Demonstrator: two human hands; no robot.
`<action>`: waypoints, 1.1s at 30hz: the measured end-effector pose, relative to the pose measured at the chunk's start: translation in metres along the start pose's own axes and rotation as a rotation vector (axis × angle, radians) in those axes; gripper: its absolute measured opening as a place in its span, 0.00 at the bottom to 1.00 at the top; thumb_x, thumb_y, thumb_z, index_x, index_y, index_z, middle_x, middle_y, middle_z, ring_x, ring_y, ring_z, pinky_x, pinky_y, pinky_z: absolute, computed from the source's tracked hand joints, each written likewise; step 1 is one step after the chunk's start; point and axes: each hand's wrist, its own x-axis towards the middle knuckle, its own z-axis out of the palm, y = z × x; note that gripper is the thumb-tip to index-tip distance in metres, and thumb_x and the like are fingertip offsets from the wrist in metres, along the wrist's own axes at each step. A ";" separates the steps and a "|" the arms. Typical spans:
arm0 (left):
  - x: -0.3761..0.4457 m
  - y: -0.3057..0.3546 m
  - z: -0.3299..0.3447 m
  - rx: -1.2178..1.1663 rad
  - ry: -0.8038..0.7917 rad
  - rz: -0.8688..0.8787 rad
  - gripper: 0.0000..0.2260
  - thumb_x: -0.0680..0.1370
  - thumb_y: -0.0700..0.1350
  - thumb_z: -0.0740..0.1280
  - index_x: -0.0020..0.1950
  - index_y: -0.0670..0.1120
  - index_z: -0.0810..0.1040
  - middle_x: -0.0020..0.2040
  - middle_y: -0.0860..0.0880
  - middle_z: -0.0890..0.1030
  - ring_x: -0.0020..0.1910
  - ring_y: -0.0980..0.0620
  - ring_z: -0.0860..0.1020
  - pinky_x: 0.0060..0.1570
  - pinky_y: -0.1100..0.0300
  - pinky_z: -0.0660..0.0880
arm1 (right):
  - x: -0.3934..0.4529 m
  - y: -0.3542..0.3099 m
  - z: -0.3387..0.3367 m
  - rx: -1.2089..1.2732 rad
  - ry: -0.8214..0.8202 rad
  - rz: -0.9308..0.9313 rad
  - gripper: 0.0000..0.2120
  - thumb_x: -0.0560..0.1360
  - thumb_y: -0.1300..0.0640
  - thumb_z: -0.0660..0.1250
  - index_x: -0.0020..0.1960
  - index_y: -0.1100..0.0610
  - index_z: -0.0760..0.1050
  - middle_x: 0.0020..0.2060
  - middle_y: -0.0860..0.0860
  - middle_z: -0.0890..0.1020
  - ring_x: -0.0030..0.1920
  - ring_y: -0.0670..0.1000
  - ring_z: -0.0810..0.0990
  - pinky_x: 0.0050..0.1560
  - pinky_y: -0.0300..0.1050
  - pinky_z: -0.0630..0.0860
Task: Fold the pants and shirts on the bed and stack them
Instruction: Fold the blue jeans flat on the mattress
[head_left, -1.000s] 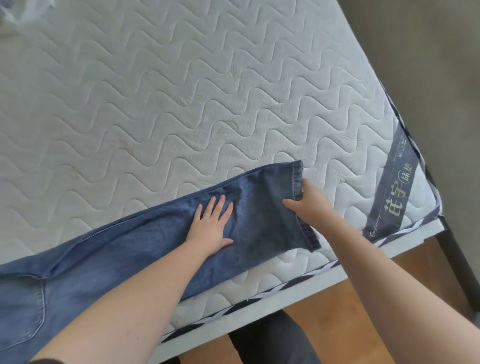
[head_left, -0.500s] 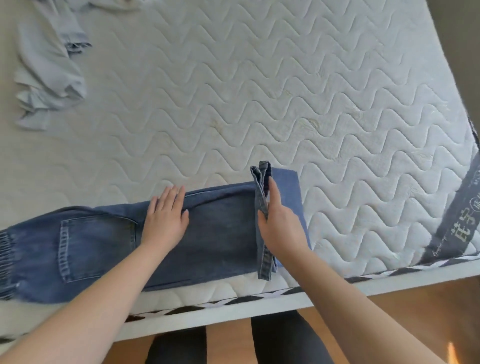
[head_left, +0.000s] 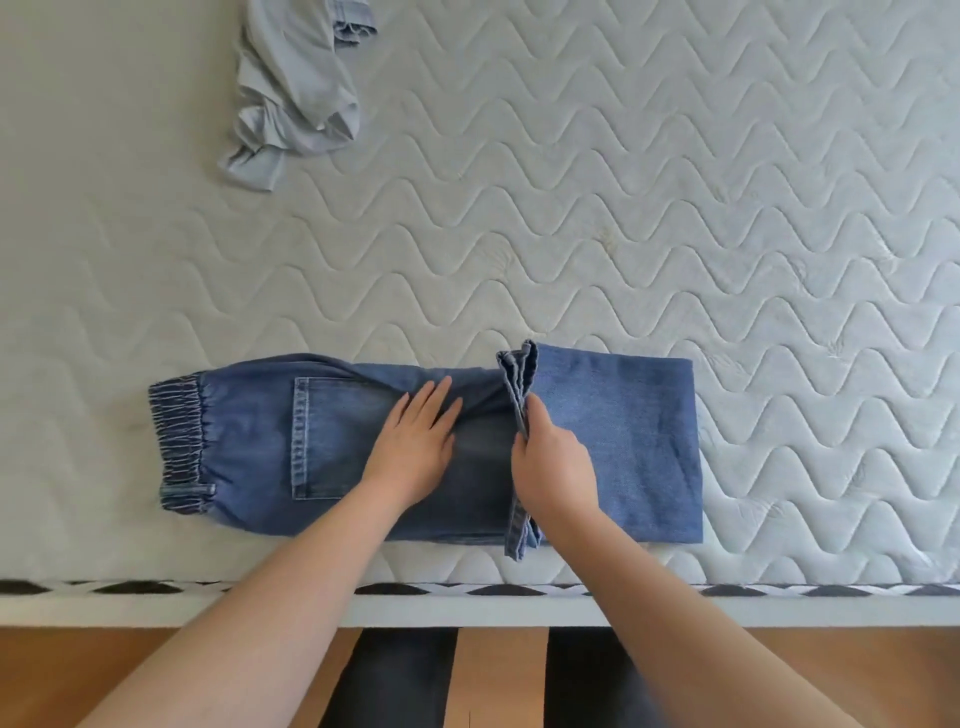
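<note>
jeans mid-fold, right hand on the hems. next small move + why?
Probably carry the hems leftward toward the elastic waistband. The right hand has them in its grip, raised over the jeans, while the left hand presses flat by the back pocket. The fold is only half laid.

A wooden floor (head_left: 130, 670) runs along the bottom, with the person's dark trouser legs (head_left: 395, 675) standing on it.
</note>
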 end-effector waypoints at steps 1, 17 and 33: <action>-0.002 -0.004 -0.002 -0.059 0.005 -0.004 0.23 0.83 0.48 0.56 0.78 0.47 0.62 0.81 0.47 0.51 0.79 0.46 0.54 0.76 0.51 0.52 | 0.001 -0.005 0.008 -0.015 -0.001 0.015 0.23 0.81 0.59 0.53 0.75 0.51 0.58 0.43 0.55 0.79 0.39 0.57 0.73 0.38 0.46 0.66; 0.006 -0.004 -0.031 -0.784 0.005 -0.521 0.17 0.82 0.55 0.60 0.63 0.44 0.74 0.46 0.51 0.80 0.49 0.50 0.79 0.44 0.57 0.73 | 0.002 0.010 0.068 0.236 -0.187 -0.056 0.21 0.82 0.51 0.57 0.74 0.51 0.64 0.65 0.47 0.76 0.64 0.50 0.74 0.57 0.46 0.73; -0.004 0.021 -0.010 -0.738 -0.075 -0.600 0.18 0.76 0.53 0.70 0.42 0.38 0.74 0.39 0.43 0.78 0.39 0.44 0.75 0.37 0.53 0.67 | -0.034 0.046 0.080 -0.441 -0.051 -0.650 0.19 0.49 0.67 0.78 0.33 0.55 0.73 0.28 0.49 0.73 0.27 0.51 0.73 0.29 0.42 0.71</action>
